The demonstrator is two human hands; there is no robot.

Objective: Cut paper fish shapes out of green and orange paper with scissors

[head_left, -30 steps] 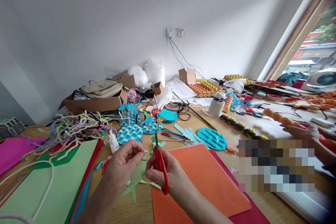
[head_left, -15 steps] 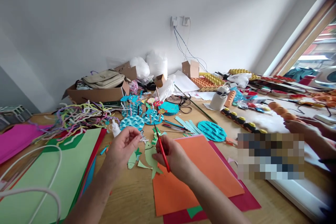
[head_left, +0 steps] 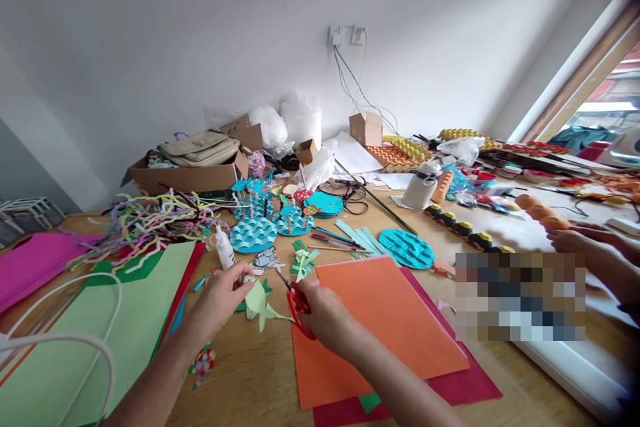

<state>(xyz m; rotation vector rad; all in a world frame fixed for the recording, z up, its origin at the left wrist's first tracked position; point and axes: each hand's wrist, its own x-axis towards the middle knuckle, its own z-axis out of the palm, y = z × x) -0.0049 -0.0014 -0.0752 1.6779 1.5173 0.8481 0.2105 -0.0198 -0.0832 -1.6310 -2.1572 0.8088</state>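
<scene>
My left hand (head_left: 223, 295) pinches a light green paper fish cutout (head_left: 261, 302) just above the wooden table (head_left: 250, 380). My right hand (head_left: 320, 313) grips red-handled scissors (head_left: 296, 299), whose blades point left and up toward the cutout. Both hands hover at the left edge of an orange sheet (head_left: 380, 320) that lies on a dark red sheet (head_left: 465, 383).
Green, red and magenta sheets (head_left: 75, 340) lie at the left under a white cord (head_left: 75, 340). A glue bottle (head_left: 225, 248), pipe cleaners (head_left: 150, 220), teal wave discs (head_left: 405, 248) and a cardboard box (head_left: 190, 177) stand beyond. Another person's hands (head_left: 585, 243) work at the right.
Both hands have dropped lower toward the table. The scissors have tipped from upright to lying nearly flat, and the green cutout has come down with the left hand.
</scene>
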